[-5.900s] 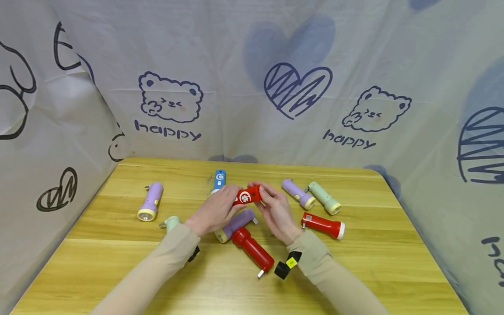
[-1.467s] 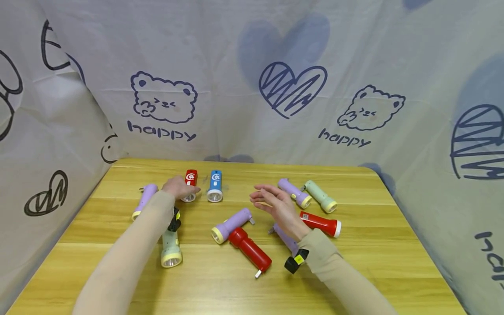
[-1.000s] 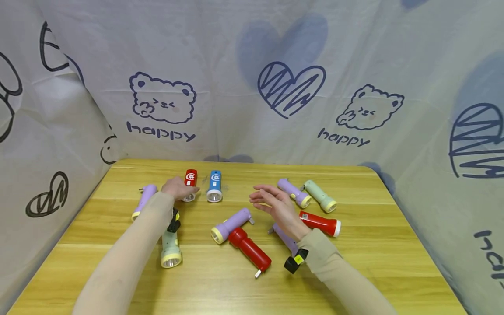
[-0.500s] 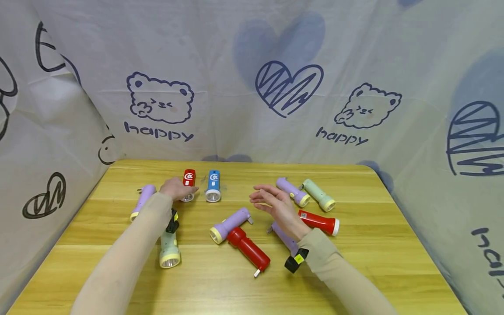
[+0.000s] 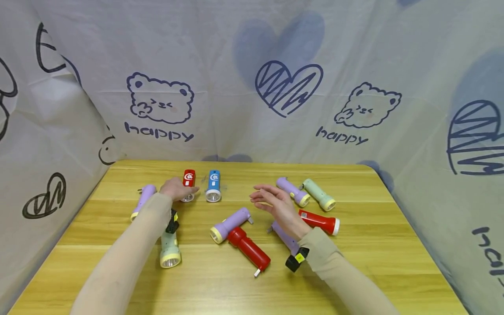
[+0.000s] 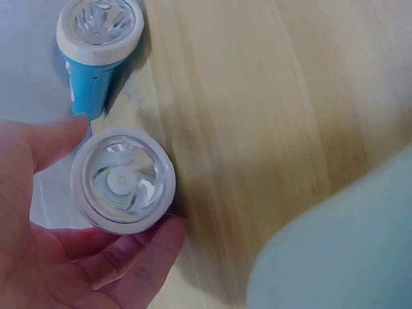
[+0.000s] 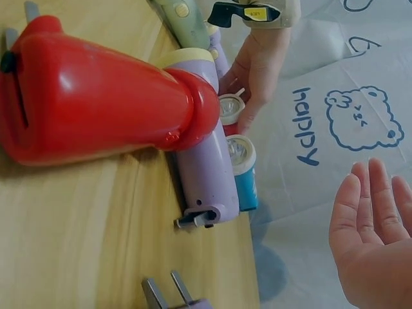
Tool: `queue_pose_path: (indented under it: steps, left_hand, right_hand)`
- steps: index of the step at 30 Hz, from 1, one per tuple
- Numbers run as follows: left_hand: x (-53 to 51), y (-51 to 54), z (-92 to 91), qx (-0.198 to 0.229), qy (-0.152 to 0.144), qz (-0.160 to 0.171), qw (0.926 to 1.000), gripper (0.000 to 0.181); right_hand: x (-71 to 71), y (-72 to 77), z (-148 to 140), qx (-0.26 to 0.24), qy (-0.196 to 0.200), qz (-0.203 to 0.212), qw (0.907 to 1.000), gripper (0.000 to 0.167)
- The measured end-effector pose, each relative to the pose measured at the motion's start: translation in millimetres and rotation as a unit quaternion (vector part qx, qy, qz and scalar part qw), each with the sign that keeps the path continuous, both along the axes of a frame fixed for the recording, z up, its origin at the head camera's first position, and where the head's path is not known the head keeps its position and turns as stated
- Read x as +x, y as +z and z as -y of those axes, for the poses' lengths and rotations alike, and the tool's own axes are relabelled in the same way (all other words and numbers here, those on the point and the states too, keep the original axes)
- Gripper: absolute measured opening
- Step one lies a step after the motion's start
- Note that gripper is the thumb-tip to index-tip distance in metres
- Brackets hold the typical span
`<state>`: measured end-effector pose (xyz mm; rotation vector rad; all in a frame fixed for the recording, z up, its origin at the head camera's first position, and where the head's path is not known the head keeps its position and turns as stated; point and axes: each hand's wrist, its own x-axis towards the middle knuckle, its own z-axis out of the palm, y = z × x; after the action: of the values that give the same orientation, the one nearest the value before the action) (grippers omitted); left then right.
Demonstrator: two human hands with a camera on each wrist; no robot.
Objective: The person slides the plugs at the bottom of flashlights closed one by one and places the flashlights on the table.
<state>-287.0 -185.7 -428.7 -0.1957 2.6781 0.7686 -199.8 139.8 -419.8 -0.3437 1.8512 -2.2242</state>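
My left hand [image 5: 176,189] reaches over a small red flashlight [image 5: 189,176] with a white rim at the back left of the table. In the left wrist view, its white-rimmed lens [image 6: 122,180] lies between my thumb and curled fingers. Just to the right, a blue flashlight [image 5: 214,179] stands parallel to it, lens toward me. My right hand [image 5: 277,205] hovers over the table with nothing in it, fingers loosely extended. Beneath its wrist lies a purple flashlight [image 5: 284,236], partly hidden. A large red flashlight [image 5: 252,251] touches another purple flashlight [image 5: 233,222] at the centre.
At the right lie a purple flashlight [image 5: 292,190], a green flashlight [image 5: 318,194] and a red flashlight [image 5: 320,222] with a white rim. A green flashlight [image 5: 170,249] and a purple flashlight [image 5: 145,197] flank my left arm. Printed cloth [image 5: 236,109] borders the wooden table [image 5: 220,293].
Nearly six seconds ago both hands held the small red flashlight above the centre; it now lies left of the blue one. In the last 1.5 seconds the hands stay still; the view shifts slightly.
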Motion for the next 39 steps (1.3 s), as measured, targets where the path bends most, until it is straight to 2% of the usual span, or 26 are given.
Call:
queue_pose_path:
  steps: [4, 9, 14, 17, 20, 24, 31, 33, 36, 39]
  left_hand:
    - [0.9, 2.9, 1.3, -0.009, -0.009, -0.008, 0.9999, 0.073]
    - [1.6, 10.2, 0.1, -0.038, -0.042, -0.056, 0.9968, 0.067]
    - [6.8, 23.5, -9.3, -0.05, -0.071, -0.1, 0.9912, 0.074]
    - [11.3, 31.2, -18.9, -0.063, -0.095, -0.128, 0.9851, 0.078]
    - [15.1, 37.1, -29.4, -0.07, -0.114, -0.158, 0.9784, 0.078]
    - [20.8, 42.5, -42.9, -0.064, -0.129, -0.191, 0.9709, 0.075]
    - [31.7, 47.2, -64.4, -0.076, -0.152, -0.225, 0.9594, 0.069]
    - [34.9, 47.3, -69.5, -0.075, -0.161, -0.235, 0.9556, 0.067]
    - [39.0, 45.7, -75.6, -0.075, -0.178, -0.258, 0.9466, 0.063]
    - [42.5, 41.6, -80.5, -0.072, -0.194, -0.283, 0.9364, 0.057]
  right_hand:
    - [-2.7, 6.1, -4, 0.007, -0.011, -0.005, 0.9999, 0.043]
    - [-10.4, 13.6, -17, 0.05, -0.03, -0.049, 0.9971, 0.039]
    - [-17.5, 24.4, -30, 0.11, -0.054, -0.112, 0.9861, 0.038]
    - [-21.0, 29.4, -37, 0.15, -0.065, -0.131, 0.9777, 0.037]
    - [-23.7, 32.0, -42, 0.216, -0.082, -0.155, 0.9604, 0.036]
    - [-26.9, 31.6, -47, 0.302, -0.101, -0.19, 0.9288, 0.036]
    - [-31.4, 27.9, -54, 0.352, -0.095, -0.237, 0.9006, 0.037]
    - [-33.3, 26.2, -55, 0.368, -0.095, -0.257, 0.8887, 0.038]
    - [-35.4, 25.3, -57, 0.403, -0.097, -0.283, 0.865, 0.039]
    - [-36.5, 25.1, -58, 0.447, -0.1, -0.292, 0.8398, 0.042]
